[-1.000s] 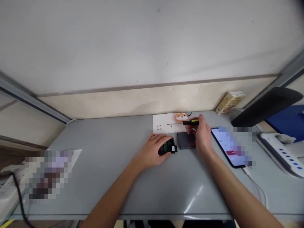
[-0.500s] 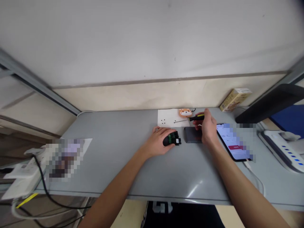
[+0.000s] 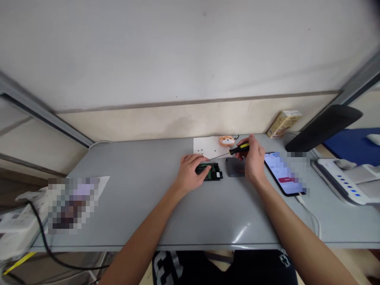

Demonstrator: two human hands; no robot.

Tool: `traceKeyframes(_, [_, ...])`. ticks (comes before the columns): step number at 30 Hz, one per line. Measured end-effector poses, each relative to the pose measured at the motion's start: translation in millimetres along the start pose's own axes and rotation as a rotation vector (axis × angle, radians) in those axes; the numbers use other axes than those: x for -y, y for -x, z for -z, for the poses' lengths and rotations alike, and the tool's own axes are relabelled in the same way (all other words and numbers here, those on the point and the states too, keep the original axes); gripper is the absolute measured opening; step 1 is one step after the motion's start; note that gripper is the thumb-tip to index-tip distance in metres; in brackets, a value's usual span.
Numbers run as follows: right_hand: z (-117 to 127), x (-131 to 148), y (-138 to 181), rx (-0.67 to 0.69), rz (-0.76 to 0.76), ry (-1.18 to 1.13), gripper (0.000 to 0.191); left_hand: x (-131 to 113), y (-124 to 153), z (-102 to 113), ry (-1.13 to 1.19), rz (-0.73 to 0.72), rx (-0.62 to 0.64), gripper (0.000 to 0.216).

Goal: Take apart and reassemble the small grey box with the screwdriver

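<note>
My left hand lies over the left part of a small black device with a bare green circuit board, its thumb and fingers gripping it on the table. In my right hand is a screwdriver with a black and yellow handle. Its thin shaft slants left and down, the tip close to my left fingertips above the board's far edge; whether it touches anything I cannot tell. Below my right hand sits a dark grey flat case, partly hidden by it. Several tiny dark screws rest on a white paper.
An orange animal-face case sits at the paper's far edge. To the right are a lit phone on a cable, a white power strip, a small box and a black slanted object. A printed sheet lies left.
The screwdriver tip has moved from over the paper's screws to beside my left fingers at the board. My left fingers have shifted, showing more of the board. The view has shifted slightly.
</note>
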State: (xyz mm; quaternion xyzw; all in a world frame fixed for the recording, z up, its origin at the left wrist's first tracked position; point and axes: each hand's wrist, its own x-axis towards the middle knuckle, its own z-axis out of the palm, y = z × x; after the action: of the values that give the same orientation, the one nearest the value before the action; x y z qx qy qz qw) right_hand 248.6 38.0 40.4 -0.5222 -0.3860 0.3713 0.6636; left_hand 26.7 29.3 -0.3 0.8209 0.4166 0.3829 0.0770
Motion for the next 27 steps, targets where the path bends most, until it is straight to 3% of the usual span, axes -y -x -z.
traceKeyframes(16, [-1.9, -3.4, 2.0, 0.034, 0.003, -0.014, 0.053, 5.1, -2.9, -5.1, 0.110, 0.024, -0.114, 0.005])
traceKeyframes(27, [-2.1, -2.5, 2.6, 0.019, -0.009, -0.003, 0.054, 6.2, -3.2, -2.4, 0.135, 0.063, -0.066, 0.006])
